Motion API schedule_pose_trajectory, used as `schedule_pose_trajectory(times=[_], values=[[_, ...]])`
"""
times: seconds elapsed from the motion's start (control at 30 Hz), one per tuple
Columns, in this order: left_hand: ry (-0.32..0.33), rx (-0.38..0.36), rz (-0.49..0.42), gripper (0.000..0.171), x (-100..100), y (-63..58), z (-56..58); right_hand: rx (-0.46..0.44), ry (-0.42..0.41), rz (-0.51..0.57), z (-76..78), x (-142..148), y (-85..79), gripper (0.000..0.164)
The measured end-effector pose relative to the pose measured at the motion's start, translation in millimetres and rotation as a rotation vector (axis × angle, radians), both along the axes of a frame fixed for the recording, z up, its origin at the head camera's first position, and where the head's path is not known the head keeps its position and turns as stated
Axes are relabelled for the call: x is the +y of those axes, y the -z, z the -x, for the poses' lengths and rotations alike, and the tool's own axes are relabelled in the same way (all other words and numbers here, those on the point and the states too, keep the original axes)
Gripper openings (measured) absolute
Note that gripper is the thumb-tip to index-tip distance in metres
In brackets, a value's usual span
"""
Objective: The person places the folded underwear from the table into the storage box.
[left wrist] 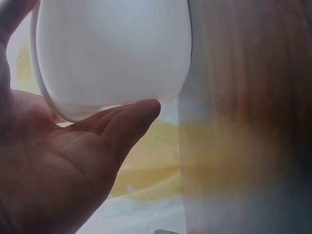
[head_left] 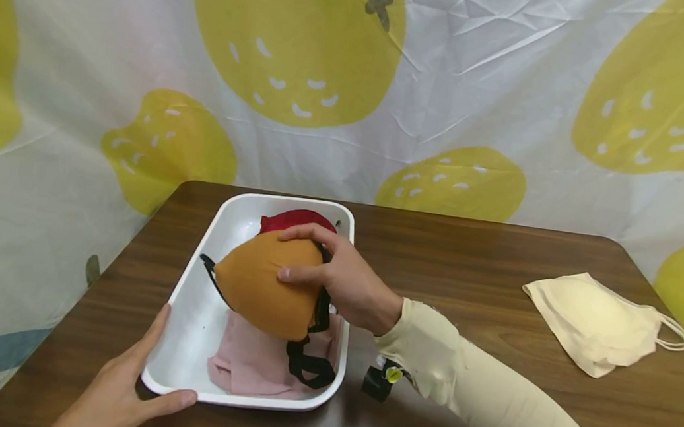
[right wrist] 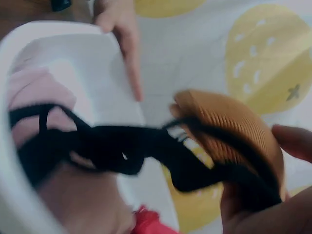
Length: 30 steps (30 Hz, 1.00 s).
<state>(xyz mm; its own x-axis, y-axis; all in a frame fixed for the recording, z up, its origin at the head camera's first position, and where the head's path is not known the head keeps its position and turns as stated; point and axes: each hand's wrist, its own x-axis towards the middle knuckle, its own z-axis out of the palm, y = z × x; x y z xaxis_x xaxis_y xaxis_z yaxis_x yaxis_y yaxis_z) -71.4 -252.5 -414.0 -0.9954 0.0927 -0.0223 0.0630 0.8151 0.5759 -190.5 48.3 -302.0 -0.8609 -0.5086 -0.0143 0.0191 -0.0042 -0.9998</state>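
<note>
Rounded orange, black-strapped bra (head_left: 262, 284) in grip of right hand (head_left: 352, 282), left hand (head_left: 118, 380) outspread against tray (head_left: 184, 345).

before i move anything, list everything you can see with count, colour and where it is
curtain: 1, white with yellow fruit print, at the back
table: 1, brown, in front of the curtain
tray: 1, white, on the table
orange bra: 1, orange with black straps, held over the tray
red garment: 1, red, far end of the tray, partly hidden
pink cloth: 1, pink, near end of the tray
cream bra: 1, cream, table's right side
sleeve: 1, cream, right arm
small device: 1, black and yellow, below the sleeve's cuff
left hand: 1, touching the tray's near left corner
right hand: 1, gripping the orange bra
</note>
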Motion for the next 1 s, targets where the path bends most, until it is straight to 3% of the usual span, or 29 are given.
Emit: schedule_pose_trajectory(times=[0.2,0.33,0.43,0.53,0.77,1.0], values=[[-0.021,-0.092,-0.009,0.125,1.9,-4.8,2.8,0.169,-0.16,-0.263,2.9,7.7,17.8,0.046],[-0.011,-0.037,-0.008,0.126,2.2,-4.4,2.1,0.192,-0.228,-0.346,3.9,8.6,25.9,0.048],[-0.011,-0.036,-0.011,0.126,1.9,-3.1,1.6,0.18,-0.241,-0.381,4.4,7.4,31.7,0.047],[-0.01,-0.034,-0.011,0.126,1.2,-1.9,1.1,0.23,-0.244,-0.436,4.4,6.1,35.9,0.046],[-0.007,-0.021,-0.011,0.127,1.4,-1.9,0.0,0.649,-0.217,-0.744,0.5,8.3,38.9,0.049],[-0.015,-0.053,-0.007,0.127,3.1,-5.1,0.7,0.867,-0.193,-0.962,-6.9,10.5,41.9,0.049]])
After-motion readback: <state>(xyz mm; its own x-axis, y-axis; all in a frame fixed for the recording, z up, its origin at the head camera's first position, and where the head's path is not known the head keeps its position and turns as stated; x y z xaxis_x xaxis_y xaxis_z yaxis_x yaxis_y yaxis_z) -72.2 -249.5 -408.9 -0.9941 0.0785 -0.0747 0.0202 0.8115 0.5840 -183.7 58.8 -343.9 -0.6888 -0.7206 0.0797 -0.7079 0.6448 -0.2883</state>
